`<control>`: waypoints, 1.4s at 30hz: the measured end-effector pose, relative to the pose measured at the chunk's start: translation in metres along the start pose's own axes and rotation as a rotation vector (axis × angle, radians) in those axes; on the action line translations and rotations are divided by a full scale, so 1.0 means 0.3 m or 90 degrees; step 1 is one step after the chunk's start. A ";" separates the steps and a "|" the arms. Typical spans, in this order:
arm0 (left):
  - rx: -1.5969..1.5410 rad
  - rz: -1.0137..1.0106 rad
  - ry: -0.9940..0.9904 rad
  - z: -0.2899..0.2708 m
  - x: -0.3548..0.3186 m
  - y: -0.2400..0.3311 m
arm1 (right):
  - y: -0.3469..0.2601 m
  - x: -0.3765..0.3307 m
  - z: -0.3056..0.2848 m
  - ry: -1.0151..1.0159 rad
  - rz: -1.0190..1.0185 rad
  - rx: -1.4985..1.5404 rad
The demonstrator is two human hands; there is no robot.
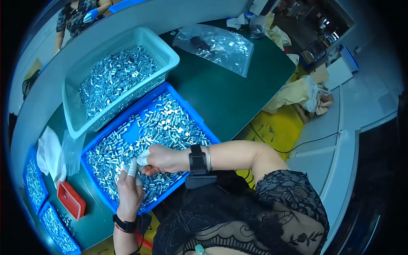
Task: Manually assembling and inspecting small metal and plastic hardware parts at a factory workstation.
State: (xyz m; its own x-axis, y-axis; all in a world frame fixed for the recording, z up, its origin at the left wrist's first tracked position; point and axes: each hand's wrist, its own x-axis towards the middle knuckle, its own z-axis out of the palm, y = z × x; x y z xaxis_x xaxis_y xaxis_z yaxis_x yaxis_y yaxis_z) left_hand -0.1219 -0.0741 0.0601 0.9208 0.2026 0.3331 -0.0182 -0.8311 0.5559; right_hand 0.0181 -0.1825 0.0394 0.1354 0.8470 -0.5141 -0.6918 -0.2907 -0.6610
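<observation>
Both hands meet over a blue tray (196, 114) full of small shiny metal cylinders (168, 121). My left hand (130, 189) comes up from the tray's near edge, its fingers drawn together and some wrapped in white coverings. Reaching in from the right, my right hand (160, 158) has its thumb and index finger closed, a white covering on the fingertip, and the other fingers curled. The fingertips of the two hands nearly touch. Whatever lies between them is too small or hidden to make out.
Behind the tray stands a pale green basket (172, 59) of similar metal parts. A clear plastic bag (225, 49) lies on the green table (229, 95). At left are a white cloth (49, 153), a red bin (71, 199) and smaller blue trays (57, 231). Another person (76, 19) is across the partition.
</observation>
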 end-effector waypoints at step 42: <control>-0.424 -0.331 0.071 0.017 -0.224 0.044 | 0.098 -0.113 0.025 -0.087 -0.253 -0.506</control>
State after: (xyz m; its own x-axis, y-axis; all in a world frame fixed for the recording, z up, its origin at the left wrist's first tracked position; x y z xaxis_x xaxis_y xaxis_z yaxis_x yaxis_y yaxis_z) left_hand -0.1819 -0.1014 0.0413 0.8320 0.5537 -0.0350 0.1390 -0.1471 0.9793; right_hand -0.0120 -0.2164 0.0415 0.1399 0.9815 -0.1309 0.0899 -0.1443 -0.9855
